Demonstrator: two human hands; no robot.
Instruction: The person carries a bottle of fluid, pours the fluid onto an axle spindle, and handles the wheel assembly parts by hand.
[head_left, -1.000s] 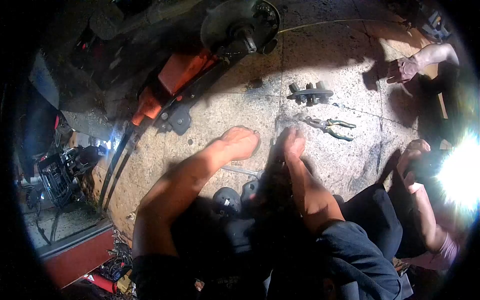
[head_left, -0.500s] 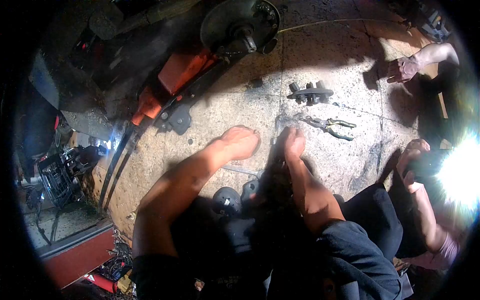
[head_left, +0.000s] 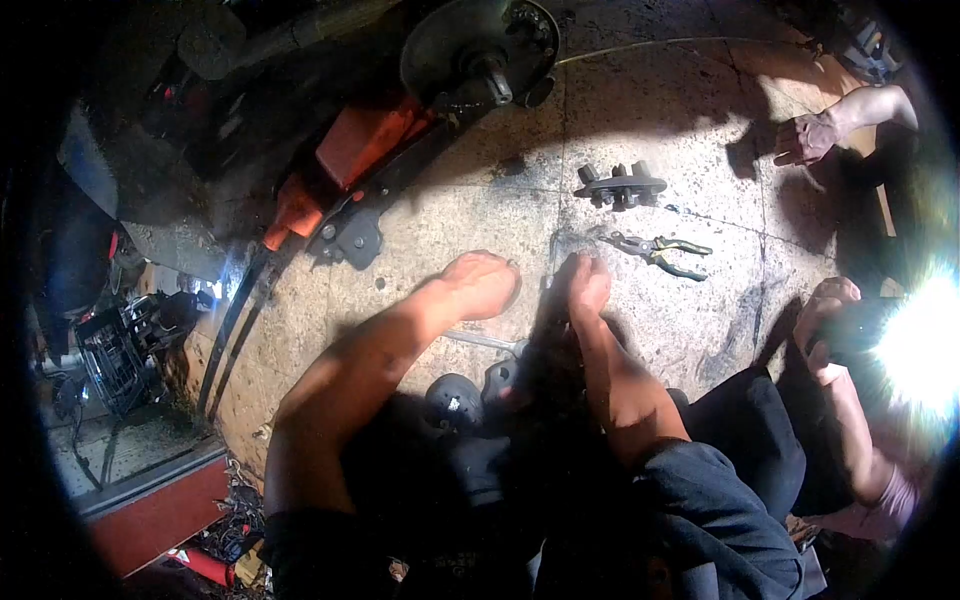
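Note:
Over the stained tile floor [head_left: 440, 225], my left hand [head_left: 482, 284] is closed, its fingers curled under and hidden from view. My right hand [head_left: 590, 284] is closed too, a short way to the right, with fingertips pressed together near the floor. What either hand holds, if anything, I cannot make out. Just beyond the right hand lie pliers [head_left: 662, 254] with black and yellow handles. Behind them rests a dark round metal part [head_left: 622, 186] with several upright stubs. A wrench [head_left: 480, 341] lies on the floor below my left hand.
A person's hand [head_left: 812, 137] reaches in at upper right. Another hand [head_left: 828, 300] holds a bright lamp [head_left: 925, 345] at right. Orange machine framework [head_left: 365, 143] and a large metal disc [head_left: 440, 60] with a shaft stand at the top. A dark metal bracket [head_left: 358, 240] lies left.
The other person's hand at upper right has straightened its fingers a little. My two hands and the tools look unmoved.

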